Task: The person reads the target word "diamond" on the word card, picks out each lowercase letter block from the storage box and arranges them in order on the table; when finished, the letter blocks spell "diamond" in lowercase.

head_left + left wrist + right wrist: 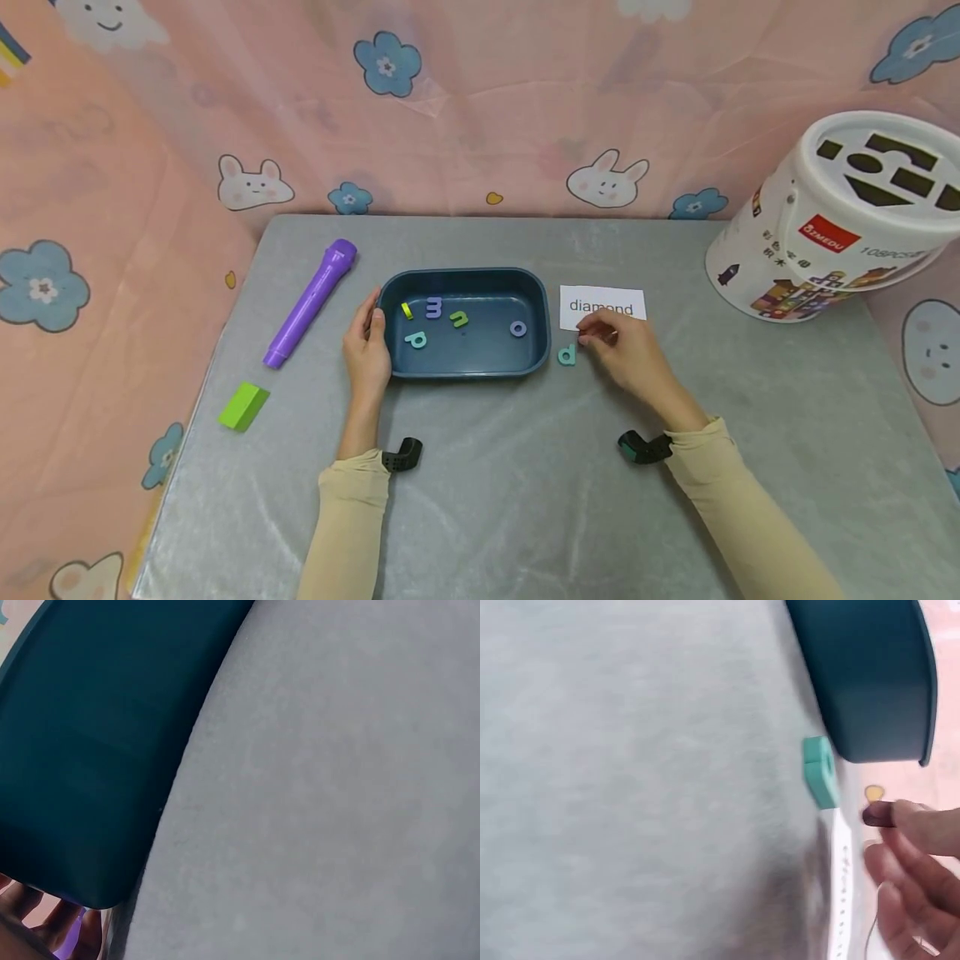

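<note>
A dark blue tray (465, 363) holds several small letters: a purple m (433, 308), a green n (459, 319), a purple o (518, 329), a teal one (416, 340) and a yellow piece (407, 311). My left hand (367, 354) grips its left end, fingers at the outer wall in the left wrist view. Between thumb and finger, my right hand (626, 354) pinches a small dark piece (878, 814), its shape unclear. Another teal letter (567, 355) lies right of the tray, beside a white card (566, 317) reading "diamond", whose lower edge the right hand partly covers.
A purple microphone-shaped toy (310, 305) and a green block (243, 406) lie to the left on the grey table (510, 500). At the back right stands a large white bucket (817, 242) with shaped holes in its lid. A patterned pink cloth hangs behind.
</note>
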`<state>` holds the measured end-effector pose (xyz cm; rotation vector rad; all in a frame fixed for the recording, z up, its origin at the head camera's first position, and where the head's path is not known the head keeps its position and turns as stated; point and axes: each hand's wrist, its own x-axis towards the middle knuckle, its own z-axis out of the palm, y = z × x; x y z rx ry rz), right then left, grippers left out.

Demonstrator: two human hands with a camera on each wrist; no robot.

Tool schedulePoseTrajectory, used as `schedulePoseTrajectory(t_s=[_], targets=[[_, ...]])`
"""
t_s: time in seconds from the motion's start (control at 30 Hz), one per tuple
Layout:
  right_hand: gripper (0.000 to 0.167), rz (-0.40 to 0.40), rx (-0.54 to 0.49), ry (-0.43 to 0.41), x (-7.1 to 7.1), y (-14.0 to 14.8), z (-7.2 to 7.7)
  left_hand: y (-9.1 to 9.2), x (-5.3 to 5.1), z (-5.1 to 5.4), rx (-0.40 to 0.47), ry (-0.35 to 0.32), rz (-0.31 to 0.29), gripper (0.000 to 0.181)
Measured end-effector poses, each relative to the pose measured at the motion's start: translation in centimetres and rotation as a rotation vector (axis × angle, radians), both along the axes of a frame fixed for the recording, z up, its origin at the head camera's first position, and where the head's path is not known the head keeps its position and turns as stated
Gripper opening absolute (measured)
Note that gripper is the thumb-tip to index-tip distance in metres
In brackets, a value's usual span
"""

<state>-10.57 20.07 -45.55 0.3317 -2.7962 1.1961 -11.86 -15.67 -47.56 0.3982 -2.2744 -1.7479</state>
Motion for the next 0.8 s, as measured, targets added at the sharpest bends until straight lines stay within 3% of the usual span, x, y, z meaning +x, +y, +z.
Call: schedulePoseTrajectory(t_s=[0.13, 0.23, 0.43, 0.63, 0.8], targets=[[0.005, 0.008, 0.050, -0.145, 0.4, 0.5, -0.3, 0.1, -0.1, 0.0, -0.001, 0.007, 0.000, 0.041], [0.005, 0.009, 0.066, -0.180, 0.5, 0.5, -0.7, 0.1, 0.0, 0.0, 0.004, 0.012, -0.001, 0.041], [0.014, -0.032, 0.111, -0.139, 0.5, 0.4, -1.0, 0.0, 0.0, 0.0, 0.002, -0.002, -0.005, 0.042], [0.024, -0.056, 0.168, -0.124, 0.4, -0.3, 0.0, 0.0, -0.1, -0.1, 0.006, 0.013, 0.001, 0.041], [0.023, -0.043, 0.005, -0.012, -0.1, -2.5, 0.6, 0.0, 0.0, 0.0, 0.007, 0.011, 0.000, 0.041]])
